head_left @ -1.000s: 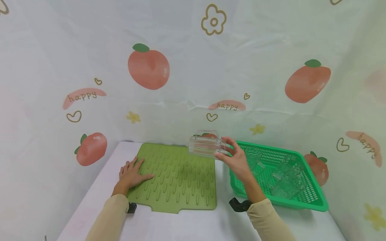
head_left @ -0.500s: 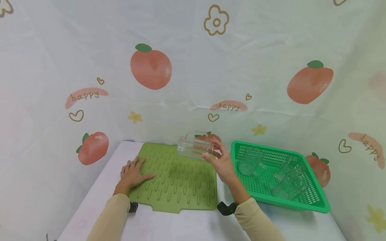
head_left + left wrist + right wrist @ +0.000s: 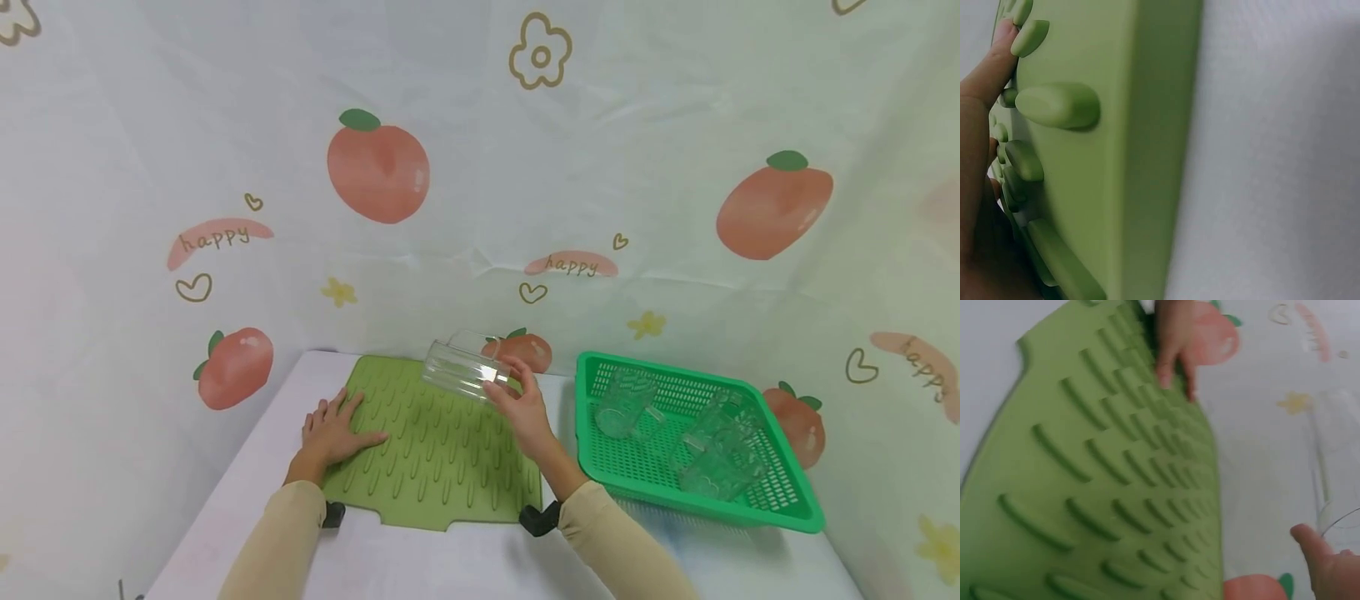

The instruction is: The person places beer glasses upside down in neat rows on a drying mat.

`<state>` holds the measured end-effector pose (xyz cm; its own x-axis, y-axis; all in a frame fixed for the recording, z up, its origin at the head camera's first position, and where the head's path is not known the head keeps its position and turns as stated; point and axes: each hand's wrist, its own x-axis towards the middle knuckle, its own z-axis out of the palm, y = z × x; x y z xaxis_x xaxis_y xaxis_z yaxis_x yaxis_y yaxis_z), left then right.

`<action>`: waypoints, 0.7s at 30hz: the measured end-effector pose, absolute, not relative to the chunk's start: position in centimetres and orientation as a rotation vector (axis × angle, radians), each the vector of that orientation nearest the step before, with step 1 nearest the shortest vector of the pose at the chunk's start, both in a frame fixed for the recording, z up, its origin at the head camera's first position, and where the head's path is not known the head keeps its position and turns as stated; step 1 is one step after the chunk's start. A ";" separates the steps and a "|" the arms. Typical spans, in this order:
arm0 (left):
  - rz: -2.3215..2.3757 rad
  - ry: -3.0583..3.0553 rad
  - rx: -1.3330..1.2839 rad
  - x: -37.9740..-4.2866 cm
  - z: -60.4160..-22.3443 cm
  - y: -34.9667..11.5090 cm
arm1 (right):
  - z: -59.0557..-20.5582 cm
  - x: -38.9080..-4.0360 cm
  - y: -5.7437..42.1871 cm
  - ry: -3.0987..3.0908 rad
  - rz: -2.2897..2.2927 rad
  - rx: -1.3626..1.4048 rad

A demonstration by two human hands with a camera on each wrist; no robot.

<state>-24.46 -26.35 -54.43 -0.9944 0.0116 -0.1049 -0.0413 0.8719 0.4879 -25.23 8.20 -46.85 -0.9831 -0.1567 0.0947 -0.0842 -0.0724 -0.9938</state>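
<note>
In the head view my right hand grips a clear glass mug near one end. The mug lies on its side in the air above the far part of a green ridged drying mat, its handle turned up. Part of the same mug shows at the right of the right wrist view, beside my thumb. My left hand rests spread on the mat's left side, its fingers straight. The left wrist view shows its thumb against the mat's raised ridges.
To the right stands a green plastic basket with several clear glass mugs inside. Mat and basket sit on a white-covered table. A white curtain printed with red fruit hangs behind.
My right hand has carried the glass mug leftward, away from the basket to over the mat, and the mug has tilted a little. My left hand has stayed on the mat.
</note>
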 end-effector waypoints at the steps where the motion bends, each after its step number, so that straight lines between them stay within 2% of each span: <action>1: 0.767 2.945 -0.019 -24.6 -54.8 -26.5 | -47.1 -25.4 8.0 2.102 -2.246 -0.290; 21: 0.788 2.929 -0.045 -24.4 -53.8 -26.2 | -48.2 -26.9 4.1 2.232 -2.119 -0.461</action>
